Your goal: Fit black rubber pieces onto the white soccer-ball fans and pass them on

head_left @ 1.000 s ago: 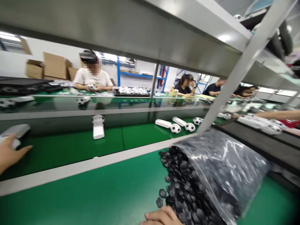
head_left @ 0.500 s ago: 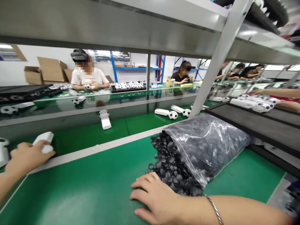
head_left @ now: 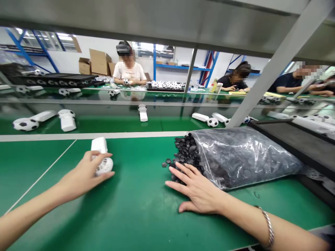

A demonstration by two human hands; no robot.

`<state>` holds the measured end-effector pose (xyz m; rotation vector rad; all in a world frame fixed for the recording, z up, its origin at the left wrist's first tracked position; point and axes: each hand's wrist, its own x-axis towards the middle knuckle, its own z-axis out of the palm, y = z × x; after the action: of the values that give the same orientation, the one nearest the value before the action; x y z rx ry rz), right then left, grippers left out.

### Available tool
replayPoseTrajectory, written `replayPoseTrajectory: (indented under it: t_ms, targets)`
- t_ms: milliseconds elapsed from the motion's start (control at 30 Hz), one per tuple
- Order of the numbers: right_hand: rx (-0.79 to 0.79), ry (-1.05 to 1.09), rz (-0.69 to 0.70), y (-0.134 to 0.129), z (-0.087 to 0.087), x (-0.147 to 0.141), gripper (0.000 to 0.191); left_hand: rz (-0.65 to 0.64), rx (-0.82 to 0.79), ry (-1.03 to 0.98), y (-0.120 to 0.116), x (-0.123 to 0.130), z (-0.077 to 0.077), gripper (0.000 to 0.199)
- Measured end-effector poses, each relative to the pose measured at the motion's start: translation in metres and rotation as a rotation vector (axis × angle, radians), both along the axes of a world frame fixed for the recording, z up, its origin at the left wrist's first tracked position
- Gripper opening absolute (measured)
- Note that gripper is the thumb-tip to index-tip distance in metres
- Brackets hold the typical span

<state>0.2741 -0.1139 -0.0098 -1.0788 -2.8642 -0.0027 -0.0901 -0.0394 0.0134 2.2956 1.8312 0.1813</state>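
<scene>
I have the white plastic piece with a round, slotted head [head_left: 104, 166] between the curled fingers and thumb of my left hand [head_left: 87, 170], near the far edge of the green tabletop [head_left: 136, 202]; my right hand [head_left: 200, 191], empty-palmed and spread wide, reaches the loose black flat pieces [head_left: 187, 150] at the clear plastic bag's mouth [head_left: 202, 157]

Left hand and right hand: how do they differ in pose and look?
The left hand curls around a white round-headed piece; the right hand is spread at the black pieces. The left forearm is bare; the right forearm wears a bracelet. Both hands are over green tabletop.
</scene>
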Motion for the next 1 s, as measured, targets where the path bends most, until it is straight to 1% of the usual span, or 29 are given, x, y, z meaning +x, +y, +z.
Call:
replayPoseTrajectory:
  t_ms: [33, 100, 133, 200, 233, 300, 367, 433, 467, 533, 567, 600, 667, 733, 767, 833, 900, 1000]
  targets:
    - [-0.010, 0.008, 0.006, 0.004, -0.003, -0.006, 0.067, -0.039, -0.033, -0.045, -0.009, 0.008, -0.001, 0.052]
    - [-0.014, 0.037, -0.011, 0.017, -0.008, -0.022, 0.065, -0.077, -0.097, -0.128, -0.020, 0.021, -0.005, 0.065]
    - [-0.008, 0.058, -0.039, 0.025, -0.010, -0.030, 0.065, -0.086, -0.116, -0.175, -0.024, 0.026, -0.008, 0.069]
    - [0.021, 0.107, -0.121, 0.043, -0.013, -0.044, 0.063, -0.100, -0.107, -0.241, -0.029, 0.034, -0.013, 0.071]
    - [0.036, 0.131, -0.164, 0.052, -0.014, -0.050, 0.061, -0.110, -0.080, -0.238, -0.030, 0.038, -0.014, 0.070]
    - [0.050, 0.176, -0.242, 0.069, -0.012, -0.056, 0.057, -0.131, 0.000, -0.159, -0.031, 0.043, -0.012, 0.066]
    - [0.045, 0.230, -0.295, 0.078, -0.004, -0.057, 0.053, -0.170, 0.097, -0.051, -0.027, 0.047, -0.008, 0.058]
    - [0.037, 0.293, -0.300, 0.074, 0.009, -0.050, 0.050, -0.229, 0.190, 0.016, -0.019, 0.048, -0.005, 0.052]
    - [0.036, 0.318, -0.284, 0.066, 0.016, -0.044, 0.048, -0.258, 0.235, 0.031, -0.013, 0.047, -0.005, 0.052]
    - [0.030, 0.319, -0.217, 0.042, 0.028, -0.028, 0.047, -0.297, 0.300, 0.037, 0.000, 0.046, -0.008, 0.059]
    - [0.028, 0.292, -0.188, 0.026, 0.031, -0.018, 0.048, -0.303, 0.312, 0.032, 0.007, 0.046, -0.011, 0.064]
    - [0.036, 0.251, -0.139, 0.009, 0.032, -0.008, 0.052, -0.310, 0.311, 0.026, 0.013, 0.046, -0.014, 0.068]
    - [0.063, 0.131, -0.004, -0.021, 0.025, 0.011, 0.063, -0.320, 0.294, 0.012, 0.023, 0.048, -0.020, 0.071]
    - [0.026, -0.006, 0.114, -0.042, 0.013, 0.024, 0.065, -0.312, 0.303, -0.003, 0.028, 0.052, -0.023, 0.069]
    - [0.000, -0.036, 0.106, -0.047, 0.007, 0.028, 0.066, -0.303, 0.320, -0.004, 0.029, 0.054, -0.023, 0.069]
    - [-0.046, -0.025, 0.010, -0.046, -0.004, 0.027, 0.071, -0.280, 0.358, 0.005, 0.028, 0.057, -0.023, 0.069]
    - [-0.087, 0.030, -0.062, -0.033, -0.009, 0.016, 0.076, -0.261, 0.379, 0.027, 0.025, 0.057, -0.022, 0.069]
    - [-0.133, 0.079, -0.019, -0.005, -0.010, -0.012, 0.069, -0.239, 0.390, 0.067, 0.022, 0.054, -0.020, 0.068]
